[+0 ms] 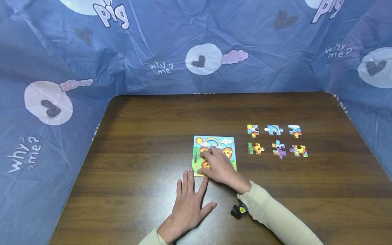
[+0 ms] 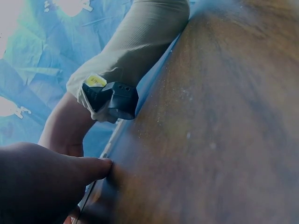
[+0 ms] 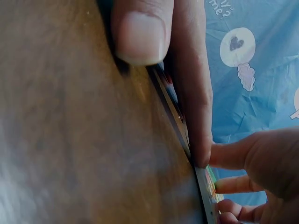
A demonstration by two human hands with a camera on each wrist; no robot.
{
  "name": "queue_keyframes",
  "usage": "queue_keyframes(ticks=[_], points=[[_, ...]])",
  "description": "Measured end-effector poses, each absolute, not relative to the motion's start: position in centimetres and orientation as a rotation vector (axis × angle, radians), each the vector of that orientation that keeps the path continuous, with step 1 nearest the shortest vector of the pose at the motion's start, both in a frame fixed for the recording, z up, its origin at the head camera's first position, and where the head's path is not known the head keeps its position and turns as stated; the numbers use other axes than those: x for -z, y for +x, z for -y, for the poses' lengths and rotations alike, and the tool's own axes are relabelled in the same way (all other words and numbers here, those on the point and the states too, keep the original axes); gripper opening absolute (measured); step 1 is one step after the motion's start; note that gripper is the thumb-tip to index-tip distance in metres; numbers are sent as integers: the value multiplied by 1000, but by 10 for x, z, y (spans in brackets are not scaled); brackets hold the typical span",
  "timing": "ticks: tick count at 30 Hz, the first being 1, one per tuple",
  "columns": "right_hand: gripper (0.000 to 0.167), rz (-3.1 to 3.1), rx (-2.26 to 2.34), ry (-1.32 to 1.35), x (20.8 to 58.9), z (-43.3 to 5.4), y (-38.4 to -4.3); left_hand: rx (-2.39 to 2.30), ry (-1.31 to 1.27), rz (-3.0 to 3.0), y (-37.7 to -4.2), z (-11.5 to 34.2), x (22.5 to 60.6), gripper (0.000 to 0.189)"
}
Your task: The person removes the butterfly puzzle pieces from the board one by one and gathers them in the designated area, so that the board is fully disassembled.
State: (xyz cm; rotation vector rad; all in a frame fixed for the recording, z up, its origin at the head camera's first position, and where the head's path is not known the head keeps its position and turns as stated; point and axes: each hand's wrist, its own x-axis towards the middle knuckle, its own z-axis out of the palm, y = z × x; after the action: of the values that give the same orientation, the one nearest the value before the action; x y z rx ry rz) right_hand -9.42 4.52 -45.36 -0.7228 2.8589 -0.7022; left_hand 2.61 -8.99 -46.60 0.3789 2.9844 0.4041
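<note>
A square picture puzzle (image 1: 231, 163), with a sun, a rainbow and a butterfly on it, lies near the middle of the table. My right hand (image 1: 218, 166) reaches over it from the right, bent fingers down on the picture and thumb near the lower left edge. Its palm hides part of the butterfly. My left hand (image 1: 189, 207) lies spread out in front, with its fingertips at the puzzle's near edge. In the right wrist view the left thumb (image 3: 140, 37) looms close, and the left index finger (image 3: 194, 102) meets the board edge beside the right hand (image 3: 271, 163).
Several loose puzzle pieces lie in two rows to the right, among them a rainbow piece (image 1: 274, 129) and a purple piece (image 1: 279, 149). A black wrist camera (image 1: 236, 211) hangs under the right sleeve. Blue printed cloth (image 1: 168, 34) stands behind the brown table (image 1: 147, 136).
</note>
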Motion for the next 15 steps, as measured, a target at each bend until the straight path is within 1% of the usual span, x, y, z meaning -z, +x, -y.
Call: queue_keyframes(ticks=[15], points=[[50, -2861, 700, -683, 451, -41, -93, -398, 379, -2959, 25, 90, 466, 77]])
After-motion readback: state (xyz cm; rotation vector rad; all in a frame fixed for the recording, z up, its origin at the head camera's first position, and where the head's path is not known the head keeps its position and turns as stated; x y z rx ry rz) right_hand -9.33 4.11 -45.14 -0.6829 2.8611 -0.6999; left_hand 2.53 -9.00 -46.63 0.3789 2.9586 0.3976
